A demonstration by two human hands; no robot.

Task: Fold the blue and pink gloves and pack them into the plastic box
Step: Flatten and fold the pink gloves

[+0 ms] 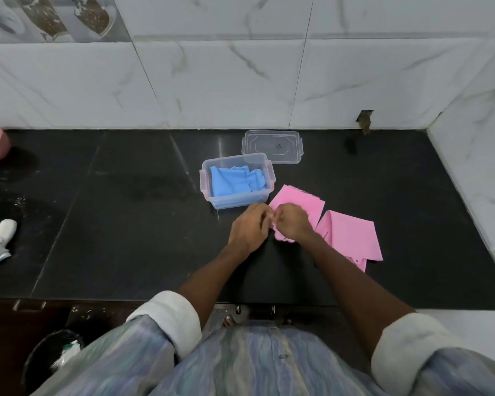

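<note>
Pink rubber is bunched between both hands just right of the frame's centre: the left hand (247, 225) and the right hand (293, 222) meet fingertip to fingertip, each pinched shut on the near edge of one pink glove (300, 202). Holding it low against the black table (126, 210) probably lets the slab keep the fold flat while the edges are lined up. Its far end shows a ridged, comb-like fringe, and a scalloped bit pokes out below the right wrist. Just to the right lies the second pink glove (352, 238), flat with one crease, apparently waiting its turn within easy reach. Further up, touching the held glove's far corner, sits the clear plastic box (209, 192), open, with the blue gloves (235, 181) already folded inside, so that half looks done. Its lid (272, 147) rests behind it near the marble-tiled wall (240, 81), likely parked clear of the packing.
</note>
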